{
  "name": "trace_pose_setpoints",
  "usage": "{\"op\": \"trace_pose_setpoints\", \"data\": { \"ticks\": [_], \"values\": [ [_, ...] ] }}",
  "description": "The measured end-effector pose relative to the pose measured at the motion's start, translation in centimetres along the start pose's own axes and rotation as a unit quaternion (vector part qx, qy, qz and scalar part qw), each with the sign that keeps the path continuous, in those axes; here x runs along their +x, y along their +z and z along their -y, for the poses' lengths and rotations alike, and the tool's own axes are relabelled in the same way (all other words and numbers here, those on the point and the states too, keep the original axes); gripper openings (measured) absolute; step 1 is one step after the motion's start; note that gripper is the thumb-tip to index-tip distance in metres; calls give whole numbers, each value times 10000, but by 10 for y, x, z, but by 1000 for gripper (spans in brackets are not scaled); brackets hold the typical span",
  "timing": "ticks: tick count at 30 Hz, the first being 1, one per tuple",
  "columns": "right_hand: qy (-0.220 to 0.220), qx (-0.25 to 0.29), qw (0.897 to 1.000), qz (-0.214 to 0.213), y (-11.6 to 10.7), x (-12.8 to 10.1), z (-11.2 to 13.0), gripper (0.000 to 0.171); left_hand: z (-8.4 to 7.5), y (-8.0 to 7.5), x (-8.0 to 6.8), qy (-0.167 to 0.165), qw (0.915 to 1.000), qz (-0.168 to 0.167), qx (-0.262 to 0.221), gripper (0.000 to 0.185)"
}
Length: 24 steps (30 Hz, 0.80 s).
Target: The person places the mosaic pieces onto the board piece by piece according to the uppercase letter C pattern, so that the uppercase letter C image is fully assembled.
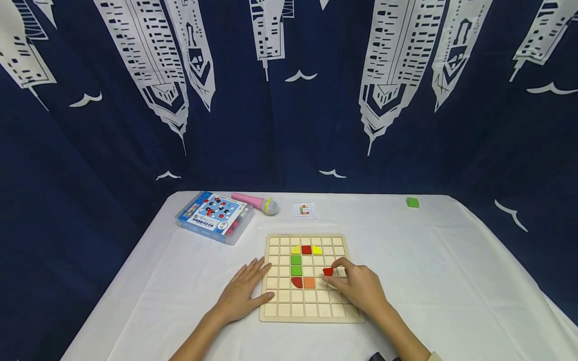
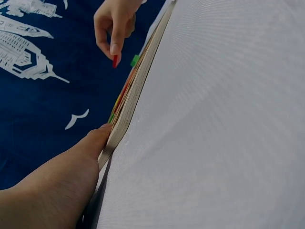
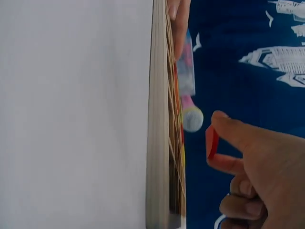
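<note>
The right hand (image 1: pixel 358 287) pinches a red quarter-circle tile (image 1: pixel 328 272) between thumb and forefinger, above the wooden grid board (image 1: pixel 309 303), right of centre. The left hand (image 1: pixel 241 293) rests flat against the board's left edge on the bench (image 1: pixel 451 281), fingers spread

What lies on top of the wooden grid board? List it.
On the wooden grid board: two yellow pieces, a red square, two green squares, a red quarter-round, an orange square. The right hand pinches a red piece and hides cells beneath.
</note>
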State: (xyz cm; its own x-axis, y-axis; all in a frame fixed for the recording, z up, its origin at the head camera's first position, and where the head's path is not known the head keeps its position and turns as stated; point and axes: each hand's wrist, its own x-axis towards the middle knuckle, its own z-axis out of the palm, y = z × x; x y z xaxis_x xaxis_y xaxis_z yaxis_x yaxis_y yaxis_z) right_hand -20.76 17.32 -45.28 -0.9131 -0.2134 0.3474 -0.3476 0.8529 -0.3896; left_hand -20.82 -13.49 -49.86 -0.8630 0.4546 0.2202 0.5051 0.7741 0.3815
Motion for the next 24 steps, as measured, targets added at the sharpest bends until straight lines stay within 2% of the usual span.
{"op": "trace_pose_setpoints", "data": {
  "ticks": [10,17,24],
  "values": [
    [106,-67,9998,166,17,-6,11,34,0,0,0,-32,10000,-2,11,74],
    [-89,-213,9997,-120,22,-7,11,36,0,0,0,-27,10000,-11,0,74],
    [-70,-257,9995,-165,25,-8,11,35,-1,0,0,-4,10000,-36,34,74]
  ]
}}
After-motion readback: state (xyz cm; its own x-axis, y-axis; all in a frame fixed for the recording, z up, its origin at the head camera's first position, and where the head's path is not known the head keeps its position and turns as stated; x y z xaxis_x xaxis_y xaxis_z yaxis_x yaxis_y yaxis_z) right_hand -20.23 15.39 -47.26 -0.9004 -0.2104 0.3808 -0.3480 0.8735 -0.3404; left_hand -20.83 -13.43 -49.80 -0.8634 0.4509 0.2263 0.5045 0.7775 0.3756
